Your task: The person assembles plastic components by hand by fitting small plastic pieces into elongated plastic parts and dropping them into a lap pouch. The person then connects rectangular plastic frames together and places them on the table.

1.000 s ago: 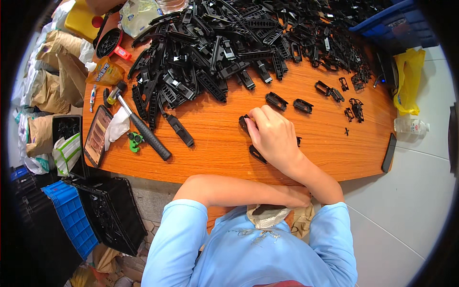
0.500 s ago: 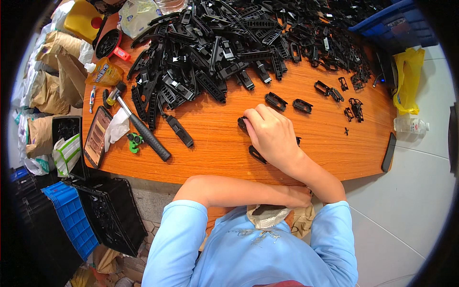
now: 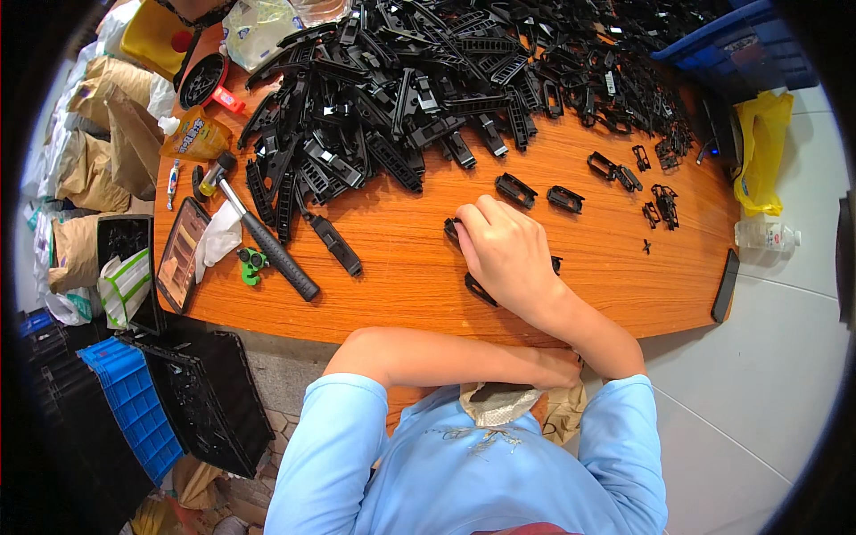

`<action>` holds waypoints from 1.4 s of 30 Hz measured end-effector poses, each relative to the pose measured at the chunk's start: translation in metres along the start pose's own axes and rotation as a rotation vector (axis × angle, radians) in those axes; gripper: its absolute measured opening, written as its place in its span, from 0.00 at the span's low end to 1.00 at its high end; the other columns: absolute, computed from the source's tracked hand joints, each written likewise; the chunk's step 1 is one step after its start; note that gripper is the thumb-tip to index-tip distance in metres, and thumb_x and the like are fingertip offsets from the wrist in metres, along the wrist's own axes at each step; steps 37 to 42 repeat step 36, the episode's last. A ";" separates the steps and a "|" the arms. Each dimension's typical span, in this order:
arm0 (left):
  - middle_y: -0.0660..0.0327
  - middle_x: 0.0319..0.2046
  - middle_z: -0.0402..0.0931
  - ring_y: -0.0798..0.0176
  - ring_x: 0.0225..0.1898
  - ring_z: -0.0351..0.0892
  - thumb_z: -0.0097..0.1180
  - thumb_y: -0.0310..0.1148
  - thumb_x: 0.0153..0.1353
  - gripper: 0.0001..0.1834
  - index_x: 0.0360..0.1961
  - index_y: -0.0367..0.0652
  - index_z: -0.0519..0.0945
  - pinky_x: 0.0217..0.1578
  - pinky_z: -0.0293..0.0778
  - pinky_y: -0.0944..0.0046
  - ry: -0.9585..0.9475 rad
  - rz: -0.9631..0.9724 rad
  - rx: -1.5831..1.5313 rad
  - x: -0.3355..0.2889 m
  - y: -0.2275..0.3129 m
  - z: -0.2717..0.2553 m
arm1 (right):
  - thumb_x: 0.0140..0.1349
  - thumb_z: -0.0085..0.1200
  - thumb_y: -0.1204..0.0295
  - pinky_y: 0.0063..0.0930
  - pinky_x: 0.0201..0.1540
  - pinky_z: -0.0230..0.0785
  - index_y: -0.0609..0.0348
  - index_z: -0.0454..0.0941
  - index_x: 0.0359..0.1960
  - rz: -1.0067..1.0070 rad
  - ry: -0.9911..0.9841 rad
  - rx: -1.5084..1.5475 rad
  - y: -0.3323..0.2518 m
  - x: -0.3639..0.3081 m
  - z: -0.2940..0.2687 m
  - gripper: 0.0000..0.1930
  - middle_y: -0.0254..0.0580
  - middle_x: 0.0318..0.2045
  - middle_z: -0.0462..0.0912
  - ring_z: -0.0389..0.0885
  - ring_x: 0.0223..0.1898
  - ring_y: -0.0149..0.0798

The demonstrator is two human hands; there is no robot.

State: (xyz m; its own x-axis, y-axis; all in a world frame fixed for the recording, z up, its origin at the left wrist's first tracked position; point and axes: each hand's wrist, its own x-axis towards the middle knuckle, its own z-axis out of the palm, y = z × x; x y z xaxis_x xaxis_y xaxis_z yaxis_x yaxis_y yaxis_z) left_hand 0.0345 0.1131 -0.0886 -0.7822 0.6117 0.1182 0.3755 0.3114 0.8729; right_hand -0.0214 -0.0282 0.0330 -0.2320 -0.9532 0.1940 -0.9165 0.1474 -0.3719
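My right hand (image 3: 506, 242) rests on the wooden table, its fingers curled down. They close on a small black plastic frame (image 3: 451, 230), which shows only in part past the fingertips. Just below the hand lies another black frame (image 3: 480, 289), partly covered by it. Two open black frames, one (image 3: 515, 190) beyond the fingers and one (image 3: 564, 199) to its right, lie close by. My left forearm crosses in front of my body along the table's near edge. My left hand (image 3: 560, 367) is tucked under the right forearm, with its fingers hidden.
A big heap of black plastic parts (image 3: 392, 107) covers the far table. At left lie a hammer (image 3: 267, 241), a green clip-like piece (image 3: 251, 266), a phone (image 3: 183, 254) and an orange pouch (image 3: 198, 134). A blue crate (image 3: 740, 49) stands far right.
Both my hands stay in place. A dark shape has come in at the top left edge, partly covering the yellow container.
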 end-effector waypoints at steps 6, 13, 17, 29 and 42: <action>0.45 0.38 0.78 0.46 0.42 0.77 0.48 0.28 0.51 0.15 0.35 0.28 0.80 0.45 0.71 0.54 -0.274 0.128 0.338 -0.003 0.012 -0.026 | 0.55 0.57 0.76 0.35 0.31 0.70 0.61 0.73 0.32 0.014 0.003 -0.004 0.002 0.000 0.002 0.06 0.42 0.26 0.73 0.77 0.29 0.45; 0.45 0.37 0.78 0.47 0.41 0.78 0.50 0.28 0.51 0.14 0.35 0.29 0.81 0.44 0.72 0.53 -0.104 0.079 0.145 -0.002 0.002 -0.006 | 0.56 0.57 0.75 0.36 0.31 0.70 0.62 0.70 0.35 0.040 0.041 0.065 0.001 0.001 -0.003 0.09 0.44 0.28 0.74 0.77 0.30 0.46; 0.43 0.38 0.78 0.49 0.41 0.78 0.48 0.29 0.54 0.14 0.37 0.30 0.80 0.42 0.72 0.53 -0.235 0.102 0.252 -0.007 0.015 -0.033 | 0.56 0.56 0.74 0.36 0.32 0.70 0.62 0.68 0.34 0.029 0.072 0.040 0.005 -0.001 -0.001 0.09 0.45 0.27 0.73 0.77 0.30 0.46; 0.55 0.31 0.78 0.54 0.38 0.80 0.53 0.31 0.49 0.08 0.29 0.39 0.80 0.38 0.77 0.58 -0.164 0.144 0.421 -0.016 0.017 -0.034 | 0.61 0.54 0.74 0.35 0.35 0.73 0.65 0.77 0.36 0.586 0.423 -0.105 0.119 -0.049 -0.089 0.06 0.50 0.34 0.78 0.80 0.32 0.46; 0.53 0.31 0.77 0.52 0.37 0.79 0.53 0.31 0.50 0.09 0.31 0.38 0.80 0.37 0.78 0.58 -0.126 0.170 0.423 -0.017 0.013 -0.026 | 0.59 0.56 0.76 0.33 0.41 0.73 0.64 0.79 0.43 0.669 0.342 -0.087 0.166 -0.108 -0.085 0.11 0.51 0.38 0.81 0.82 0.35 0.43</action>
